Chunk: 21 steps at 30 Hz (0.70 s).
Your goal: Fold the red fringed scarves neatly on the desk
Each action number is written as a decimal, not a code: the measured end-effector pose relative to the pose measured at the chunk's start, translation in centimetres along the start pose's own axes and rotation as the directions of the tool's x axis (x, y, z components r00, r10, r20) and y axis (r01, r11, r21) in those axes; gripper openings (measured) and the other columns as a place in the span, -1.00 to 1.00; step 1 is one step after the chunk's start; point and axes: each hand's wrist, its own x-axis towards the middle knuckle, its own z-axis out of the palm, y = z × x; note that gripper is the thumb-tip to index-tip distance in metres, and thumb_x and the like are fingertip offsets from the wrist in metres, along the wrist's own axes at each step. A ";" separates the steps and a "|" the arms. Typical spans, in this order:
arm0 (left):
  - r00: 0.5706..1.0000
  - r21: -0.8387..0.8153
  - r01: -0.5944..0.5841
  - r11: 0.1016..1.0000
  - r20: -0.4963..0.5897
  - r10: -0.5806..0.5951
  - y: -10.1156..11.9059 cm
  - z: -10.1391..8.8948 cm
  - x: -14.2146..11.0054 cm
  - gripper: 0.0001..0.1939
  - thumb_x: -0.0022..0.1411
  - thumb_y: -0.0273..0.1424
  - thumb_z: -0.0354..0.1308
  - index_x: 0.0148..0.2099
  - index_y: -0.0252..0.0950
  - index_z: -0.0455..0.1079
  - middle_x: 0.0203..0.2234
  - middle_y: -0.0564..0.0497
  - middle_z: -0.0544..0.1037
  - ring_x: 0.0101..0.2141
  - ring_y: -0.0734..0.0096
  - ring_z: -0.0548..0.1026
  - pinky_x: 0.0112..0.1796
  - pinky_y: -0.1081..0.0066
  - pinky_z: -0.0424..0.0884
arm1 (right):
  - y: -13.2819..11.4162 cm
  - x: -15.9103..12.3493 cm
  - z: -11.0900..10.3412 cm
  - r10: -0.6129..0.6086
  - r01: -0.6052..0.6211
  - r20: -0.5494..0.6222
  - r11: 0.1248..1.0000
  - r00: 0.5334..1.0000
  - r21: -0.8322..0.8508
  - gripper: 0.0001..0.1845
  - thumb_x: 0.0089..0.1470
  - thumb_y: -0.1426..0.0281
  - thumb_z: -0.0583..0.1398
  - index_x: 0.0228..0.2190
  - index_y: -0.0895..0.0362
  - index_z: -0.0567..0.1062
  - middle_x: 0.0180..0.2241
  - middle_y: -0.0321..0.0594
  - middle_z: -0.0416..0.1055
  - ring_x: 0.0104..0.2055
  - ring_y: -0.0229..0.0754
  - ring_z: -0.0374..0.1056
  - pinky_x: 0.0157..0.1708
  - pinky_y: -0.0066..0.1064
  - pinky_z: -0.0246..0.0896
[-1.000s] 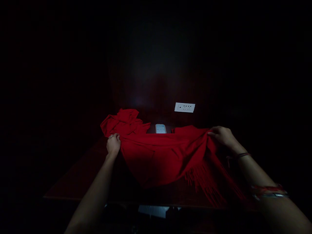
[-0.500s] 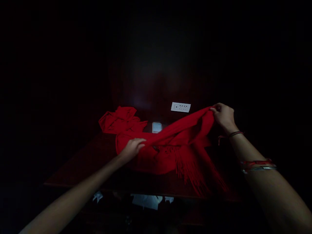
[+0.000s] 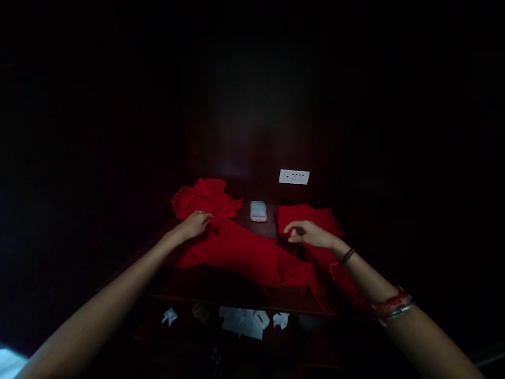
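A red fringed scarf (image 3: 252, 258) lies stretched and creased across the dark table, its tassels at the right near the front edge. My left hand (image 3: 195, 225) is closed on its upper left end, the fingertips partly hidden. My right hand (image 3: 310, 233) hovers over the right side with fingers bent and a gap between thumb and forefinger, holding nothing visible. Behind that hand is a folded red cloth (image 3: 311, 215), with fringe running down under my wrist. A crumpled heap of red cloth (image 3: 207, 197) sits beyond my left hand.
At the table's back lies a phone (image 3: 258, 211) with a lit, blurred screen. A white socket plate (image 3: 294, 177) is on the dark wall. Below the table's front edge are papers (image 3: 240, 322) and crumpled white scraps (image 3: 169, 316). The surroundings are very dark.
My right hand has let go of the raised scarf end and come down leftward. The scarf now lies lower across the table, uncovering the folded red cloth. My left hand has shifted slightly left.
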 end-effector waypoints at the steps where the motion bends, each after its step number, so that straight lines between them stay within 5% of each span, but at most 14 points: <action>1: 0.985 -0.024 -0.122 0.992 0.117 0.124 1.3 1.2 -0.1 -0.82 0.02 -0.44 0.02 -0.31 -0.25 0.40 -0.33 -0.02 0.47 -0.25 0.35 0.39 -0.16 0.42 0.24 | -0.7 0.5 0.5 -0.024 0.026 -0.028 0.999 0.999 0.042 -0.69 -0.15 0.30 0.12 -0.32 0.22 0.35 -0.58 -0.32 0.31 -0.53 -0.34 0.22 -0.51 -0.51 0.12; 3: 0.926 -0.082 -0.288 0.954 0.228 0.299 4.1 3.6 -0.4 -0.74 0.09 -0.37 -0.04 -0.16 -0.26 0.34 -0.15 -0.03 0.39 -0.10 0.36 0.30 -0.06 0.40 0.13 | -1.9 1.1 1.3 -0.065 0.068 -0.059 0.997 0.996 0.038 -0.68 -0.13 0.30 0.10 -0.29 0.22 0.35 -0.54 -0.29 0.34 -0.50 -0.32 0.24 -0.47 -0.48 0.14; 6: 0.844 -0.144 -0.371 0.917 0.361 0.398 6.9 7.0 -0.9 -0.61 0.00 -0.34 0.09 -0.06 -0.25 0.27 -0.01 -0.08 0.25 0.02 0.26 0.15 -0.01 0.33 0.06 | -2.2 0.7 2.1 -0.074 0.078 0.030 0.985 0.997 -0.152 -0.63 -0.15 0.27 0.13 -0.26 0.20 0.37 -0.40 -0.19 0.38 -0.39 -0.26 0.27 -0.37 -0.45 0.16; 10: 0.771 -0.227 -0.381 0.896 0.457 0.444 7.2 9.9 -1.3 -0.52 -0.02 -0.43 0.11 0.01 -0.25 0.20 -0.05 -0.09 0.30 -0.03 0.26 0.22 -0.06 0.33 0.12 | -0.4 -1.2 3.2 0.027 0.035 0.158 0.927 0.987 -0.373 -0.60 -0.22 0.31 0.19 -0.26 0.20 0.41 -0.26 -0.12 0.38 -0.26 -0.18 0.27 -0.25 -0.43 0.11; 15: 0.786 -0.247 -0.415 0.876 0.388 0.482 6.7 9.9 -1.0 -0.69 0.01 -0.56 0.00 -0.16 -0.25 0.35 -0.35 -0.01 0.45 -0.29 0.39 0.38 -0.20 0.46 0.23 | 0.3 -1.3 3.7 0.014 -0.022 -0.024 0.918 1.000 -0.397 -0.85 -0.10 0.46 0.08 -0.47 0.18 0.46 -0.47 -0.22 0.42 -0.43 -0.27 0.29 -0.40 -0.51 0.09; 18: 0.836 -0.156 -0.424 0.892 0.313 0.452 6.6 8.0 -0.3 -0.75 0.02 -0.52 0.01 -0.21 -0.26 0.37 -0.40 -0.01 0.41 -0.33 0.40 0.35 -0.25 0.47 0.24 | -0.3 -0.7 2.9 0.013 -0.072 -0.169 0.934 0.986 -0.351 -0.82 -0.11 0.39 0.10 -0.42 0.18 0.44 -0.47 -0.23 0.40 -0.44 -0.27 0.27 -0.45 -0.52 0.07; 21: 0.897 -0.023 -0.383 0.923 0.229 0.378 5.6 5.3 0.7 -0.75 0.00 -0.54 0.00 -0.24 -0.27 0.37 -0.44 0.00 0.38 -0.34 0.38 0.33 -0.26 0.46 0.24 | -0.3 -0.6 2.1 0.085 -0.117 -0.117 0.947 0.989 -0.298 -0.80 -0.16 0.36 0.13 -0.41 0.18 0.43 -0.52 -0.27 0.38 -0.49 -0.30 0.23 -0.50 -0.53 0.04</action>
